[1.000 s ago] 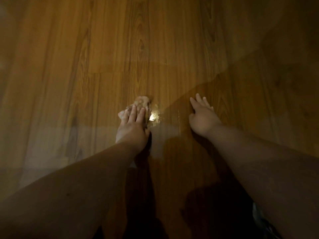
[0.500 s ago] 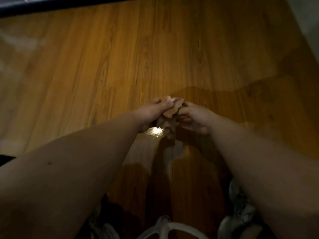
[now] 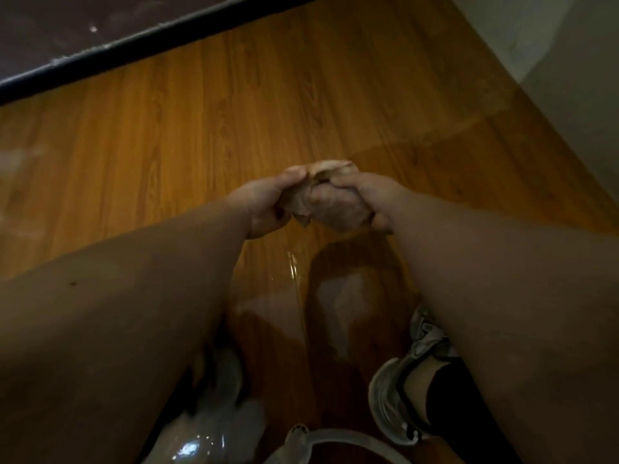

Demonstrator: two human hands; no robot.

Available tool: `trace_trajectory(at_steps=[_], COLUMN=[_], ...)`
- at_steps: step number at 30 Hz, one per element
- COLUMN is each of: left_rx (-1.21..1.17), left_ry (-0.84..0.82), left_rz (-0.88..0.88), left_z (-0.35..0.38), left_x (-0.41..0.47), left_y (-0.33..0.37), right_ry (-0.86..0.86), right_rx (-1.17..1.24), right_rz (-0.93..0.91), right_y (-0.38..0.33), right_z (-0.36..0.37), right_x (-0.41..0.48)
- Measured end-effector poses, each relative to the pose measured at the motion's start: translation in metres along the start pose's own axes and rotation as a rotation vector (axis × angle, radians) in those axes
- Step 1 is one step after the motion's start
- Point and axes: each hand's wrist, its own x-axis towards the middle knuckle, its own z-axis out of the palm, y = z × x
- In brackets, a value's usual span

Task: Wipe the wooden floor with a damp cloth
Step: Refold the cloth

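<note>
From my station, the cloth [image 3: 331,205] sits at frame centre, bunched into a wad and held clear of the floor [image 3: 201,112]. The left hand [image 3: 264,202] grips its 9 o'clock end and the right hand [image 3: 371,199] grips its 3 o'clock end. Both have fingers curled tight round the fabric, and the two hands nearly meet. I judge the step in hand to be wringing or re-bunching the cloth before the next wipe. Procedure: twist the two hands in opposite directions along the wad, then regrip and repeat until the fabric is damp rather than dripping. Do this over a container, not over the boards. A white rim [image 3: 335,433] shows at 6 o'clock, but I cannot tell whether it belongs to a bucket. A wet patch [image 3: 345,296] already shines on the floor below the hands, toward 6 o'clock, so further drips there would leave pooling to clear. The cloth's long axis runs from 9 to 3 o'clock, hand to hand. One loose corner hangs from the underside and points toward 6 o'clock. A shoe [image 3: 392,396] stands at 5 o'clock, and a dark strip [image 3: 100,51] borders the boards at 11 o'clock.
</note>
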Motion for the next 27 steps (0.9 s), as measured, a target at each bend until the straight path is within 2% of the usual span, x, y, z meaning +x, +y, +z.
trace_trajectory(at_steps=[3,5,8,11,15,18,21,27], left_rx=[-0.013,-0.019,-0.062,-0.011,0.115,0.205,0.230,0.322], left_ry=[-0.078,-0.070,0.042,0.167,0.079,0.000,-0.024,0.140], left_rz=[0.053,0.060,0.001,-0.032,-0.086,-0.186,-0.236,-0.178], left_z=[-0.002,-0.011,-0.021,-0.025,-0.009,-0.005,-0.009,-0.027], left_x=[0.006,0.014,0.025,0.040,0.077,0.101,0.127,0.199], left_y=[0.009,0.017,0.029,0.041,0.042,0.042,0.056,0.098], right_ry=[0.060,0.044,-0.136,-0.199,-0.200,-0.261,-0.214,0.402], right_rx=[-0.100,-0.132,0.006,0.108,0.338,0.487,0.279,-0.514], right_rz=[-0.029,-0.024,0.014,0.064,-0.058,-0.042,0.017,-0.040], right_y=[-0.022,-0.034,-0.042,-0.047,-0.040,-0.039,-0.052,-0.085], right_z=[0.013,0.018,0.010,0.010,0.010,0.007,-0.006,-0.055], right_x=[0.000,-0.001,-0.006,-0.003,0.020,0.035,0.057,0.139])
